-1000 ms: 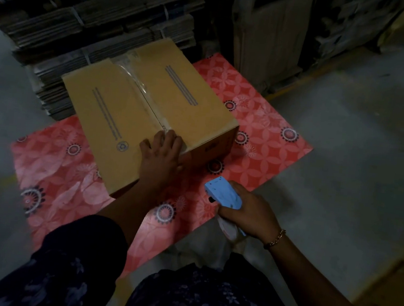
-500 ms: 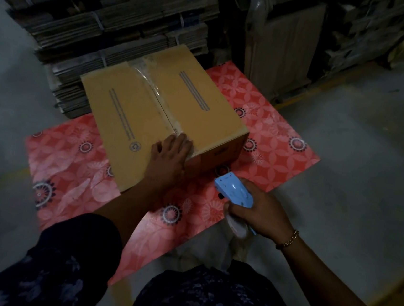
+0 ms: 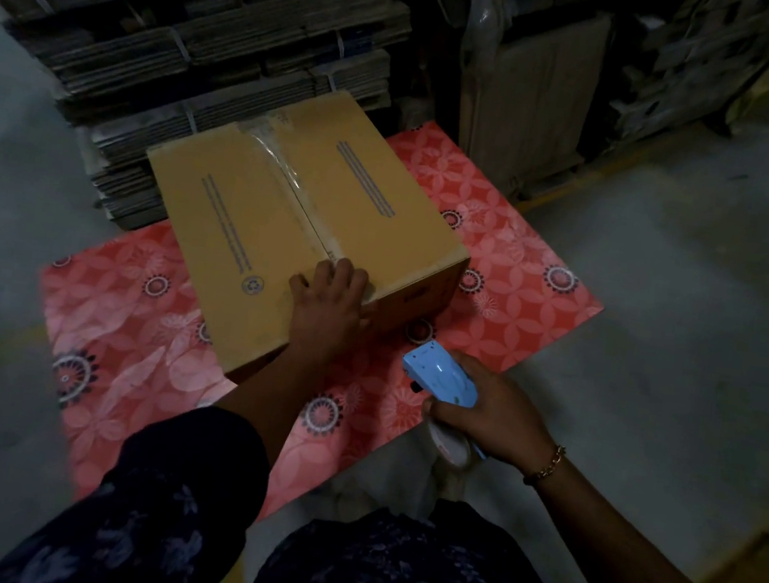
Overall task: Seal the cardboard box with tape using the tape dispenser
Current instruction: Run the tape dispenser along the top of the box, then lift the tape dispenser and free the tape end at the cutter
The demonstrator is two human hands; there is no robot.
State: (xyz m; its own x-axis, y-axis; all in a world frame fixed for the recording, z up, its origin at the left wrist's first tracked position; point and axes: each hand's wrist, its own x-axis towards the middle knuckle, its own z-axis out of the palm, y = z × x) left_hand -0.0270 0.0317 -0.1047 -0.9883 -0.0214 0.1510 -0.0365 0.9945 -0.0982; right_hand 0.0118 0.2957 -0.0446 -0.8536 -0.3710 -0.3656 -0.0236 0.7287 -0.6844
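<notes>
Under the left hand (image 3: 326, 306) lies the cardboard box (image 3: 258, 211), closed, resting on a red floral mat (image 3: 508, 266) spread over the grey floor (image 3: 687, 285). That hand's fingers (image 3: 344, 272) are spread flat and press on the near end of the box top, right where the clear tape (image 3: 285, 176) runs along the centre seam; they grip nothing. Beyond the fingertips the tape strip continues to the far edge of the box and folds over it. To either side of the fingers, each flap carries a printed double line, and just left of them sits a small round recycling mark (image 3: 252, 285). Dark print on the box's near side face, right of the fingers, is too dim to read. The right hand (image 3: 490, 416) hovers over the mat's near edge, apart from the box, its fingers curled tight around the light blue tape dispenser (image 3: 440, 377), whose nose points toward the box. A chain bracelet (image 3: 549, 465) circles that wrist. Behind the box, strapped bundles of flattened cardboard (image 3: 199, 48) are stacked.
</notes>
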